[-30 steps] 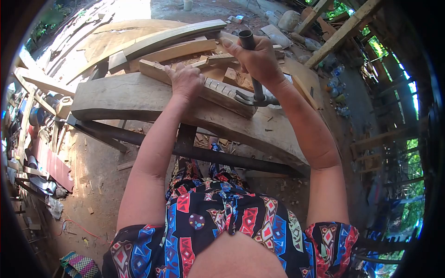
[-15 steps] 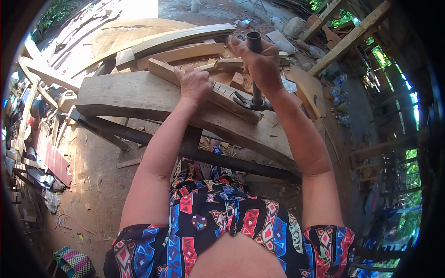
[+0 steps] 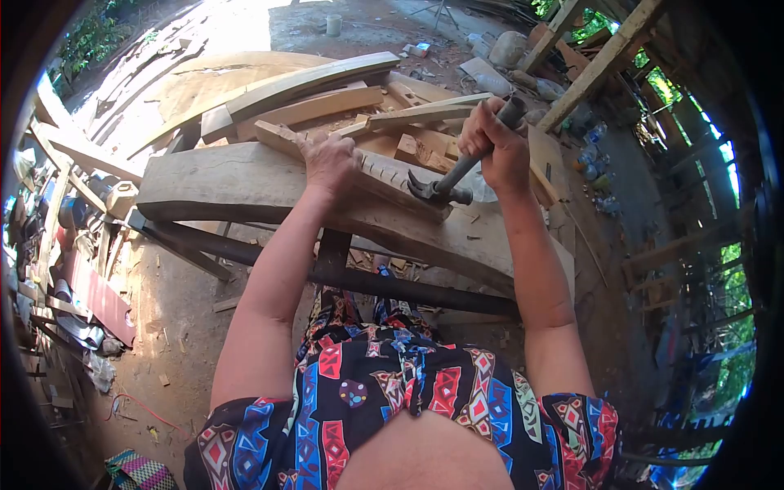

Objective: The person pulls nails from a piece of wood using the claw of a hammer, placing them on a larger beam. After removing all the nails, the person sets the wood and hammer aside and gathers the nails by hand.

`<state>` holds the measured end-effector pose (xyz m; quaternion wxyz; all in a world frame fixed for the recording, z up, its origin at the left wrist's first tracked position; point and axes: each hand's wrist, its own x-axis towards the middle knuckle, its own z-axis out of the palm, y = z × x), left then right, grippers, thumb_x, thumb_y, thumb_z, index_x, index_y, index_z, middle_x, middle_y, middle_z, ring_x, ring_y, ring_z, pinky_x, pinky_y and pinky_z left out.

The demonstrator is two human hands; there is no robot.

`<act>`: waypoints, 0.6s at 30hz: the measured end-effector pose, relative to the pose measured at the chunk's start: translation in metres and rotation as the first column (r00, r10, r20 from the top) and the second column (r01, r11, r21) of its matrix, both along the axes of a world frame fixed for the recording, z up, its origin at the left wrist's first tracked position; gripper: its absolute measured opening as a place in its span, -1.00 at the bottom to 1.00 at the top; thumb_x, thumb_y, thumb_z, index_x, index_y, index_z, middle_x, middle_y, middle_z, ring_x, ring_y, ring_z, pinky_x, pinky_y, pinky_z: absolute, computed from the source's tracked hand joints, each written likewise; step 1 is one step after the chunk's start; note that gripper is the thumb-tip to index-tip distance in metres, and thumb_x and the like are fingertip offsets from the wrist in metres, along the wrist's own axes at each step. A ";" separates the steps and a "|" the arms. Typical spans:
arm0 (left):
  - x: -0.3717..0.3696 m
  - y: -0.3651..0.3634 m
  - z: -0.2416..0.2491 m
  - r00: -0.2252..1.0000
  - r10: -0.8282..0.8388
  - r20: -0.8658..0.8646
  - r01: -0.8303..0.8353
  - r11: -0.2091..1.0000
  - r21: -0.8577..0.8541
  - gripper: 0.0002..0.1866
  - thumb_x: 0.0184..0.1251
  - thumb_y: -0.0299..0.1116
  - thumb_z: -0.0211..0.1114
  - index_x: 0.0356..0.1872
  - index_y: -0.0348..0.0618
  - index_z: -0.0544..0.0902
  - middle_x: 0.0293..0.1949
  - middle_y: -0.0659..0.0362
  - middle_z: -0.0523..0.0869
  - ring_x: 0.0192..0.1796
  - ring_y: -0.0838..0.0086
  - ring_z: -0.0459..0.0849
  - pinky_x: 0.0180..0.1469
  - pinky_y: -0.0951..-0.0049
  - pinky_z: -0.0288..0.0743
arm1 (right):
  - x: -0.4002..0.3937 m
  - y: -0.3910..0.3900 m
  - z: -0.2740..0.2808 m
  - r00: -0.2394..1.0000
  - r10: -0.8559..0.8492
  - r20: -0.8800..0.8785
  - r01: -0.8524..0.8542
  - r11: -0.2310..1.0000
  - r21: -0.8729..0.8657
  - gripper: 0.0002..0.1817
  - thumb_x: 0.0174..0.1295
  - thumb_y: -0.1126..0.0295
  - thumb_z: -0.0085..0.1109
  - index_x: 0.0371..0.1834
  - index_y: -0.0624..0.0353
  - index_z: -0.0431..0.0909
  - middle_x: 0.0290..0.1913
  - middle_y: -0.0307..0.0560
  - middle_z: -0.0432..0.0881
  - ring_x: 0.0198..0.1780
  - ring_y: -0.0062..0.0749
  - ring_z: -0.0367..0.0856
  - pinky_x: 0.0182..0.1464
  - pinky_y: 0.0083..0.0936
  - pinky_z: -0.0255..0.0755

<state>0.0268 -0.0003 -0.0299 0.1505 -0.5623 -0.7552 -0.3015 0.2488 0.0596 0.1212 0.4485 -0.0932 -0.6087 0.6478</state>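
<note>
My right hand [image 3: 500,149] is wrapped round the metal handle of a claw hammer [image 3: 469,173]. The handle leans up to the right, and the claw end of the head overlaps the right end of a wooden strip [image 3: 394,179]. A row of short notches or slots runs along that strip. My left hand [image 3: 329,163] is closed over the strip near its middle, fingers curled over the far side. Under the strip lies a thick wooden plank [image 3: 220,175], its near edge curved.
Dark metal bars [image 3: 376,283] carry the plank. Behind it lie several sawn boards [image 3: 310,113] and a small wood block [image 3: 425,152]. Wooden posts [image 3: 600,61] rise at the right. Scraps and a patterned woven basket [image 3: 140,472] lie to the left on the dirt floor.
The hammer handle has swung from nearly upright to leaning right, and my right hand has moved right and down with it. My left hand stays on the strip.
</note>
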 end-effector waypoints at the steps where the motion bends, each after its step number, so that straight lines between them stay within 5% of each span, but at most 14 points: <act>1: 0.002 -0.004 0.003 1.000 0.005 0.006 -0.005 1.000 -0.004 -0.76 0.15 -0.17 0.09 -0.51 -0.03 0.65 -0.32 0.19 0.63 0.00 0.21 0.46 0.26 -0.24 -0.05 | -0.005 -0.005 -0.002 1.000 0.005 0.006 -0.005 1.000 -0.004 -0.68 0.29 0.28 0.15 -0.57 0.02 0.29 -0.69 -0.38 0.19 -0.68 -0.64 0.17 -0.57 -0.56 0.11; 3: 0.004 -0.003 0.013 0.999 0.028 0.035 -0.022 0.985 -0.168 -0.75 0.15 -0.16 0.12 -0.40 -0.03 0.69 -0.21 0.16 0.66 0.07 0.18 0.46 0.29 -0.34 -0.15 | -0.017 -0.010 0.004 0.989 -0.116 0.087 0.113 0.993 0.043 -0.69 0.26 0.28 0.21 -0.58 0.03 0.33 -0.69 -0.38 0.26 -0.67 -0.69 0.21 -0.58 -0.64 0.10; 6: 0.004 -0.003 0.012 0.999 0.038 0.016 -0.035 0.984 -0.175 -0.75 0.16 -0.15 0.12 -0.41 -0.02 0.69 -0.20 0.15 0.66 0.08 0.17 0.46 0.30 -0.34 -0.16 | -0.060 -0.039 0.006 0.951 -0.174 0.256 0.074 0.931 0.356 -0.77 0.22 0.31 0.26 -0.54 0.10 0.49 -0.62 -0.37 0.42 -0.59 -0.77 0.33 -0.56 -0.71 0.16; 10: 0.004 0.003 0.005 0.996 0.066 -0.058 -0.067 0.998 -0.014 -0.75 0.16 -0.14 0.11 -0.41 -0.02 0.69 -0.20 0.15 0.66 0.08 0.16 0.46 0.29 -0.34 -0.14 | -0.078 -0.045 -0.006 0.942 -0.205 0.264 0.054 0.873 0.485 -0.83 0.20 0.35 0.28 -0.48 0.16 0.57 -0.57 -0.38 0.50 -0.54 -0.80 0.38 -0.54 -0.72 0.21; 13: 0.003 0.004 0.003 0.998 0.064 -0.022 -0.066 0.995 -0.077 -0.74 0.16 -0.13 0.11 -0.42 -0.01 0.69 -0.21 0.18 0.67 0.06 0.18 0.47 0.28 -0.35 -0.14 | -0.033 -0.051 -0.002 0.963 -0.156 0.220 0.084 0.949 0.303 -0.74 0.16 0.34 0.31 -0.61 0.12 0.46 -0.64 -0.41 0.41 -0.56 -0.77 0.26 -0.54 -0.65 0.16; 15: 0.003 -0.005 0.012 0.999 0.033 0.038 -0.026 0.985 -0.169 -0.74 0.16 -0.11 0.11 -0.42 0.01 0.69 -0.22 0.21 0.67 0.03 0.21 0.48 0.25 -0.36 -0.13 | 0.023 -0.014 -0.013 0.993 0.002 -0.119 0.001 1.000 0.023 -0.81 0.17 0.39 0.28 -0.46 0.14 0.44 -0.61 -0.29 0.40 -0.55 -0.62 0.35 -0.40 -0.56 0.29; 18: 0.007 -0.013 0.004 0.999 0.043 0.001 -0.042 0.989 -0.143 -0.77 0.16 -0.14 0.11 -0.47 0.00 0.66 -0.26 0.24 0.65 0.01 0.25 0.48 0.22 -0.29 -0.06 | 0.019 -0.014 -0.017 0.991 0.020 -0.132 -0.022 1.000 -0.014 -0.83 0.19 0.38 0.26 -0.38 0.15 0.45 -0.61 -0.26 0.38 -0.56 -0.58 0.33 -0.36 -0.53 0.30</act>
